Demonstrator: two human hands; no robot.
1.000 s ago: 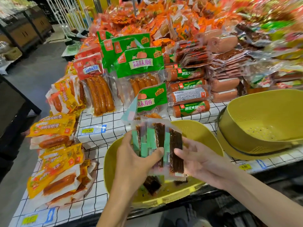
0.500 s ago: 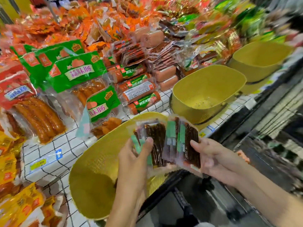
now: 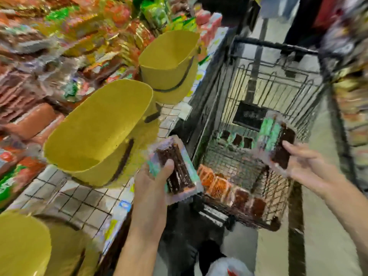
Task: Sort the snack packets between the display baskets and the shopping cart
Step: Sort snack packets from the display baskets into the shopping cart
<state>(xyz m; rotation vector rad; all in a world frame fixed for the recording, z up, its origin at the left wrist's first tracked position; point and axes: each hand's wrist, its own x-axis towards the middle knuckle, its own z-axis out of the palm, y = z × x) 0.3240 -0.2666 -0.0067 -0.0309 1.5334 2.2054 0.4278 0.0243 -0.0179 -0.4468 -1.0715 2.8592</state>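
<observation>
Shopping cart (image 3: 278, 86), right of frame, has orange and brown packets (image 3: 223, 186) lying in the bottom. Right hand (image 3: 304, 164) fingers grasp a green-brown snack packet (image 3: 278, 144) above it. Left hand (image 3: 151, 184), centre, grips a second snack packet (image 3: 177, 168). Yellow display basket (image 3: 99, 126) sits on the gridded worktop (image 3: 79, 200), left. Pretty blurry.

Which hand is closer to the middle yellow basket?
Left. The left hand, holding a packet, is just right of the basket; the right hand holds another packet over the shopping cart, farther right.
</observation>
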